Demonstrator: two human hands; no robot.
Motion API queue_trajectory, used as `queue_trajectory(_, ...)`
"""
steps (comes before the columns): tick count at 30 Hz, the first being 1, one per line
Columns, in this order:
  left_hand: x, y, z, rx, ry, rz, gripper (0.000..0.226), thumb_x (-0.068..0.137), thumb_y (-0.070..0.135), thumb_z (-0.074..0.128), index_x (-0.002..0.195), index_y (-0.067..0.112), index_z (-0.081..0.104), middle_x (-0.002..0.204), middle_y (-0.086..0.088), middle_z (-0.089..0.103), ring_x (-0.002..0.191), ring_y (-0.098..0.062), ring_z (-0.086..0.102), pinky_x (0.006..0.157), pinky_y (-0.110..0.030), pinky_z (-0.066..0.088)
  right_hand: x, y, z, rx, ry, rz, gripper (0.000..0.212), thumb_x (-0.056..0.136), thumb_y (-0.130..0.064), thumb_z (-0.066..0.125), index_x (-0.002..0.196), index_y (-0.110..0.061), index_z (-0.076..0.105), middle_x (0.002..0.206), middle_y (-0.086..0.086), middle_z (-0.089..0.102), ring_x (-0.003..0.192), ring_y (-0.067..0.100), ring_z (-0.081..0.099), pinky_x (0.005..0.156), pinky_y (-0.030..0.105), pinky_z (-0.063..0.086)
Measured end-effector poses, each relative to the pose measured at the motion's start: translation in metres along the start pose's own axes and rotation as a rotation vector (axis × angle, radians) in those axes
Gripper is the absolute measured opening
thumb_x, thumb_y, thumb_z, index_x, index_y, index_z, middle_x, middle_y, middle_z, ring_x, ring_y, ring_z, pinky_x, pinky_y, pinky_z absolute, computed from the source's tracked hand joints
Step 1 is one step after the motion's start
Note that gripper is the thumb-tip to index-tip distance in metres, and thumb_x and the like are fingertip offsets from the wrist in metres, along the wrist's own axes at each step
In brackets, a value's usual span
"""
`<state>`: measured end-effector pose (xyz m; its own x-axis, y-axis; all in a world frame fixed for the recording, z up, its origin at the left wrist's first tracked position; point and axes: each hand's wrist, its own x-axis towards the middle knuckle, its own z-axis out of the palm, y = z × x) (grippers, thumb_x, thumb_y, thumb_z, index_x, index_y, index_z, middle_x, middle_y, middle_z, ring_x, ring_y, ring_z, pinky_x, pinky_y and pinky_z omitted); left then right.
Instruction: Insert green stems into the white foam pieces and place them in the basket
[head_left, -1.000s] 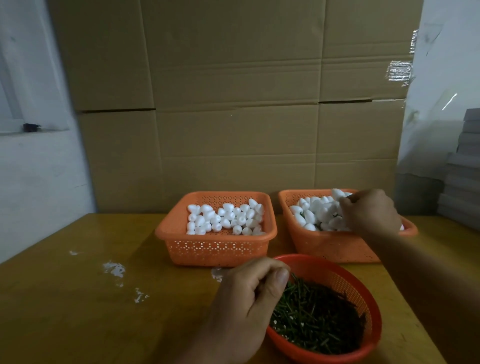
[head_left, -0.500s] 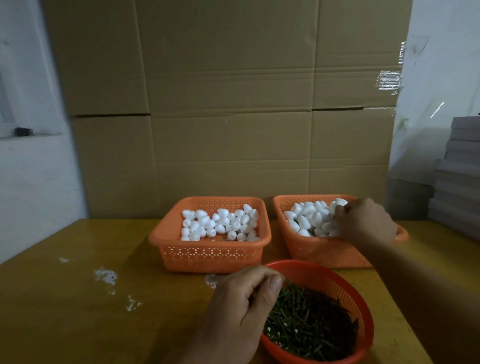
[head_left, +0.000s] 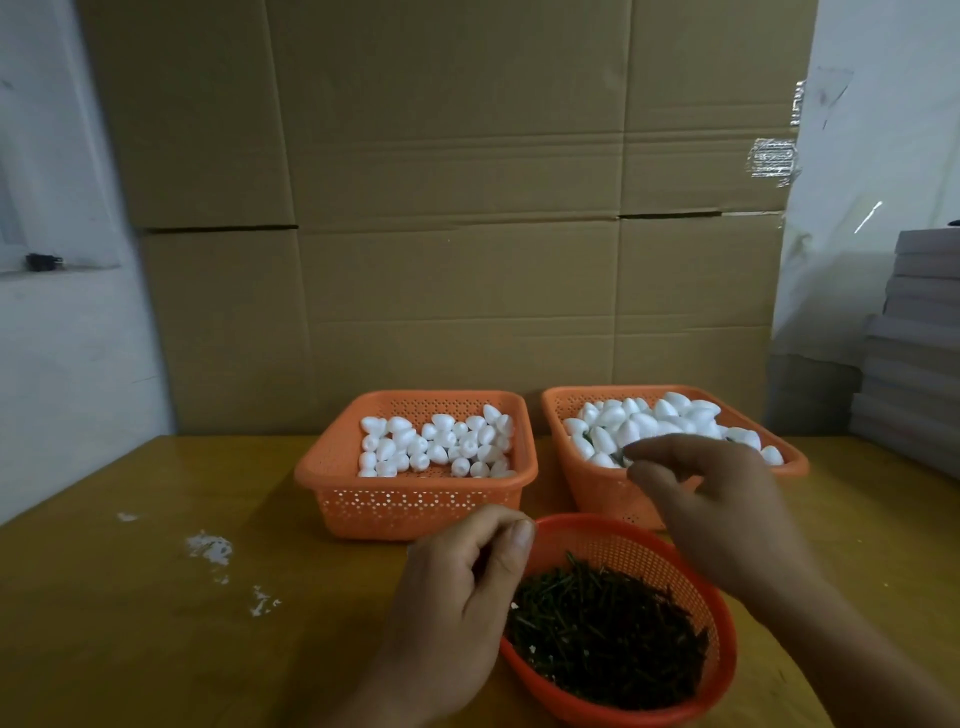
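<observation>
above the round basket (head_left: 719, 597) of green stems (head_left: 602, 634), the left hand (head_left: 457, 597) curls thumb to fingers, its contents hidden; the right hand (head_left: 711, 514) hangs loosely spread, holding nothing.

Cardboard sheets (head_left: 452, 208), stacked grey boards (head_left: 914, 332)

Orange perforated baskets (head_left: 415, 499); white foam pieces (head_left: 436, 447); dark green stems (head_left: 602, 629); red-orange mesh bowl (head_left: 649, 551); yellow-brown table (head_left: 156, 623); brown cardboard (head_left: 447, 208).
</observation>
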<state>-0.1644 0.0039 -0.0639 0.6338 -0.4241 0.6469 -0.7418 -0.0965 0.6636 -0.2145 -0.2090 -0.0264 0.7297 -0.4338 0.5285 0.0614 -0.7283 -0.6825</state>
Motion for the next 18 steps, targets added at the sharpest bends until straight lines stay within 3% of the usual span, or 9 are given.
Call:
queue_trajectory(4, 0.014, -0.005, -0.012, 0.056, 0.04, -0.094, 0.023, 0.098, 0.046, 0.049, 0.09, 0.033, 0.066, 0.072, 0.01, 0.064, 0.06, -0.007, 0.059, 0.053, -0.022, 0.046, -0.023, -0.006, 0.007, -0.077, -0.128, -0.084, 0.012, 0.089, -0.027, 0.067, 0.089, -0.035, 0.076, 0.077, -0.031, 0.067, 0.087, -0.017, 0.058, 0.066, 0.012, 0.043)
queue_trajectory(7, 0.047, -0.019, -0.035, 0.196, 0.074, -0.172, 0.012, 0.096, 0.03, 0.059, 0.086, 0.033, 0.065, 0.076, 0.018, 0.066, 0.072, 0.001, 0.061, 0.062, -0.011, 0.044, -0.03, -0.006, 0.012, -0.165, -0.154, -0.154, 0.011, 0.088, -0.029, 0.068, 0.09, -0.034, 0.077, 0.079, -0.027, 0.069, 0.08, -0.008, 0.063, 0.071, 0.018, 0.051)
queue_trajectory(10, 0.092, -0.038, -0.061, 0.379, 0.009, -0.265, 0.012, 0.095, 0.024, 0.062, 0.085, 0.03, 0.065, 0.081, 0.014, 0.066, 0.073, -0.002, 0.06, 0.067, -0.021, 0.046, -0.032, -0.007, 0.014, -0.214, -0.148, -0.183, 0.01, 0.087, -0.033, 0.067, 0.091, -0.036, 0.076, 0.082, -0.022, 0.068, 0.084, -0.002, 0.06, 0.077, 0.029, 0.052)
queue_trajectory(14, 0.141, -0.072, -0.082, 0.677, -0.182, -0.424, 0.011, 0.093, 0.016, 0.059, 0.094, 0.017, 0.07, 0.097, 0.002, 0.07, 0.087, -0.018, 0.065, 0.081, -0.035, 0.054, -0.034, -0.01, 0.011, -0.225, -0.145, -0.186, 0.01, 0.085, -0.033, 0.068, 0.09, -0.037, 0.076, 0.079, -0.022, 0.062, 0.083, 0.001, 0.059, 0.076, 0.032, 0.051)
queue_trajectory(18, 0.16, -0.096, -0.084, 0.975, -0.436, -0.532, 0.011, 0.09, 0.011, 0.06, 0.094, 0.01, 0.07, 0.1, -0.009, 0.072, 0.083, -0.023, 0.067, 0.067, -0.032, 0.053, -0.036, -0.013, 0.01, -0.239, -0.163, -0.169, 0.01, 0.086, -0.033, 0.068, 0.09, -0.037, 0.076, 0.081, -0.017, 0.064, 0.084, 0.003, 0.059, 0.077, 0.035, 0.052)
